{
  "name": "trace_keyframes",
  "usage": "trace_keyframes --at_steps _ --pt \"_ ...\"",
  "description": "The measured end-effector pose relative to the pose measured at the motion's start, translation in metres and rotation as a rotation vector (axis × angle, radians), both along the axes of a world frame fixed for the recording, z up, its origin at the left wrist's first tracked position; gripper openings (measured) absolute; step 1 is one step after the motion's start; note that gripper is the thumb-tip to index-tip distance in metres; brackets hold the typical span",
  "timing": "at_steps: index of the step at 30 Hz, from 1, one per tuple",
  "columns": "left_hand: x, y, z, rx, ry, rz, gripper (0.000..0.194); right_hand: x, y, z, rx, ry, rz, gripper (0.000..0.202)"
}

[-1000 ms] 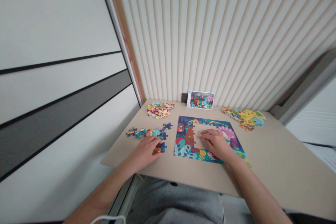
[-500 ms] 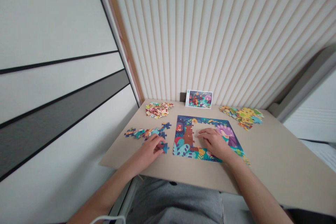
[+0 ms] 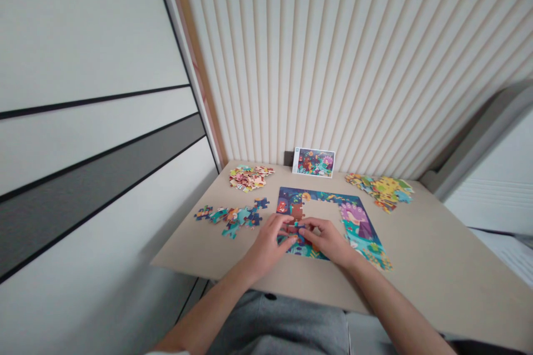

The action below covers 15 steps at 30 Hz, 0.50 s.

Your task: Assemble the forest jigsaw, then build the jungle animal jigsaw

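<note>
A partly assembled jigsaw puzzle [image 3: 358, 222] lies on the table, its colourful border framing an open gap of bare tabletop. Over its lower left part, my left hand [image 3: 271, 243] and my right hand [image 3: 328, 241] come together. Between their fingertips is a small puzzle piece [image 3: 296, 229] with dark blue and reddish parts. Both hands are closed on it, thumb against fingers. The fingers partly cover the piece and the puzzle beneath. Left of the puzzle, loose blue, teal and orange pieces [image 3: 239, 216] lie scattered.
A picture card [image 3: 315, 163] of the puzzle scene leans near the pleated wall. Behind the loose pieces is a pile of pink and cream pieces [image 3: 249, 177]. A yellow and green pile [image 3: 387, 189] lies at the back right. The table's front edge [image 3: 233, 283] is close to my body.
My left hand has moved right from the loose pieces to the puzzle, bringing a piece. My right hand has shifted left and down from the gap to meet it.
</note>
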<state>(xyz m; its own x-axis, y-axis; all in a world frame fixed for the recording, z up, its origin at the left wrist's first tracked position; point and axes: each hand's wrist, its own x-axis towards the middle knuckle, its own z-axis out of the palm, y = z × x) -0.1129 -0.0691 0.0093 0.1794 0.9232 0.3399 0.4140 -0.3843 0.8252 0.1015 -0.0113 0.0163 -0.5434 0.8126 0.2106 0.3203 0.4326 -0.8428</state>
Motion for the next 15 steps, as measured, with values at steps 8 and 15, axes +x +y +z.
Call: trace_keyframes --at_steps 8,15 --pt "0.001 -0.009 -0.012 0.22 0.548 0.019 0.028 0.052 0.054 -0.022 0.055 -0.085 -0.387 0.043" --pt "0.003 -0.009 -0.016 0.279 0.599 0.033 0.026 0.034 0.062 -0.025 0.085 -0.219 -0.323 0.034"
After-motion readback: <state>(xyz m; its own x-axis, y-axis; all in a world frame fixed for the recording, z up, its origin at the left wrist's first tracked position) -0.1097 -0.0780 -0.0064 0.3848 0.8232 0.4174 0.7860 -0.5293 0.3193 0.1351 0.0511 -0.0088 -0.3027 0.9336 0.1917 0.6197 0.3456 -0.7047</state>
